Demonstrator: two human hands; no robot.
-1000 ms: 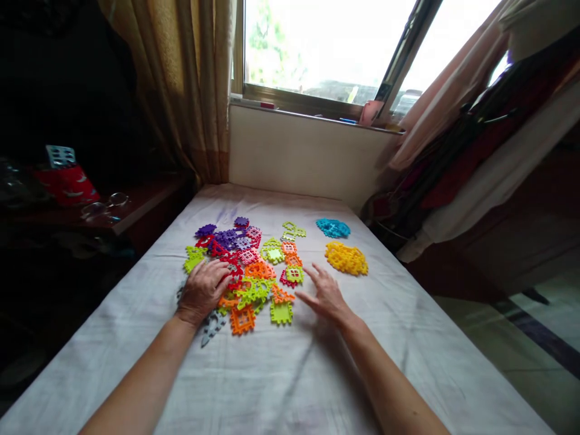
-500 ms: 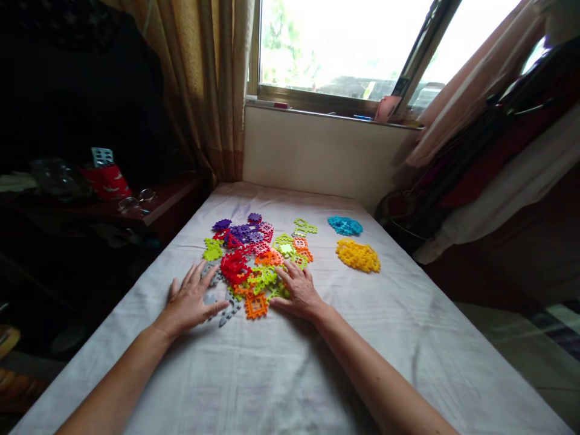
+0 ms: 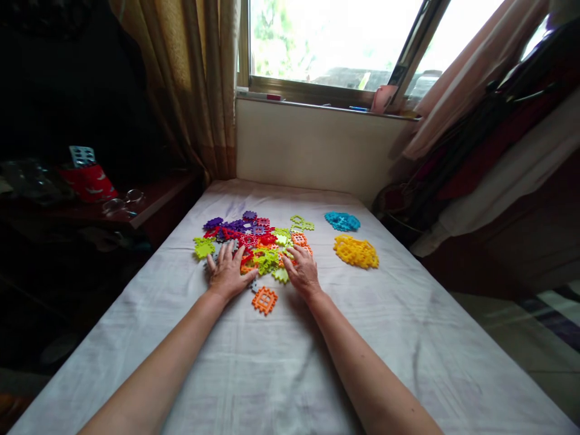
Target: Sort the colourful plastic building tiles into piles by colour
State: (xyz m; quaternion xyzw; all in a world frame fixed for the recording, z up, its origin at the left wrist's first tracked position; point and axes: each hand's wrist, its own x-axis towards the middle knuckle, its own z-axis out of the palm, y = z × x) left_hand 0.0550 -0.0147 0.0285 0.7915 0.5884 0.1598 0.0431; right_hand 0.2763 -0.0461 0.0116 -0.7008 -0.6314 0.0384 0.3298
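Observation:
A mixed pile of flat, notched plastic building pieces lies on the sheet, with purple pieces (image 3: pixel 222 232) at its back left and lime green pieces (image 3: pixel 266 260) towards the front. My left hand (image 3: pixel 227 275) rests at the pile's left front, fingers spread over grey and red pieces. At the right front edge, my right hand (image 3: pixel 302 272) touches green and orange pieces, its fingers apart and slightly bent. An orange square piece (image 3: pixel 264 300) lies by itself in front of the pile. Some pieces are hidden under my hands.
Separate heaps of blue pieces (image 3: pixel 342 221) and yellow pieces (image 3: pixel 356 251) lie to the right on the sheet-covered surface (image 3: pixel 385 338). A dark side table at left holds glasses (image 3: pixel 123 203) and a red container (image 3: pixel 90 183). Clothes (image 3: pixel 493 151) hang at right.
My left hand has moved right and forward, pushing front pieces into a tighter pile. My right hand has shifted slightly forward. The orange square now lies apart from the pile.

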